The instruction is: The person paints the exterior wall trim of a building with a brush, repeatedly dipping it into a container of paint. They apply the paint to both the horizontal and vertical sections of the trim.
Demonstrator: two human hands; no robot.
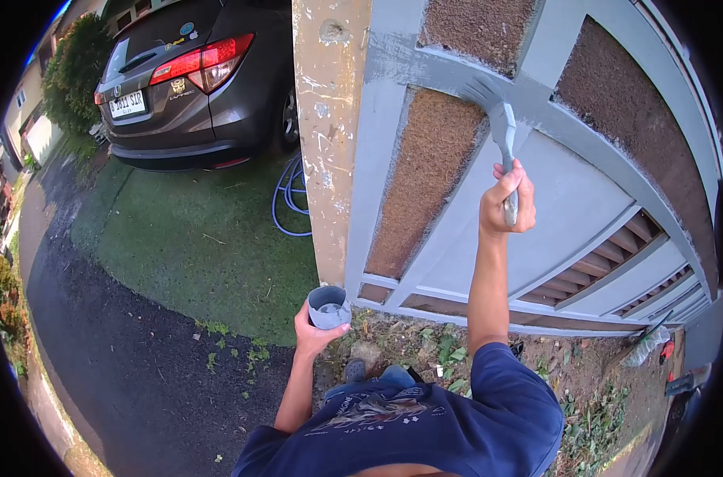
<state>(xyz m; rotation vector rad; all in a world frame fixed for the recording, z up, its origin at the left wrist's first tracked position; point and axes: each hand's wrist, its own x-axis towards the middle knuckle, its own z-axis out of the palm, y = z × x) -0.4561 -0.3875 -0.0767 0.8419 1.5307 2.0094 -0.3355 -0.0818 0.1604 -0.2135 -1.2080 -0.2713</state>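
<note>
My right hand [507,200] is closed round the handle of a paintbrush [500,127], raised in front of me. The brush's bristles touch a grey-painted band of the wall [560,179], just above a brown, rough-textured panel [433,167]. Lower down, my left hand [317,335] grips a grey paint cup [329,308] from below and the side. Some grey paint shows inside the cup, which stands roughly upright near the foot of a worn beige post [329,143].
A dark grey car [194,87] is parked on green-coloured ground at the left. A blue hose [290,199] lies coiled beside the post. Leaves and weeds [449,354] cover the soil at the wall's foot. A plastic bag [646,347] lies at the right.
</note>
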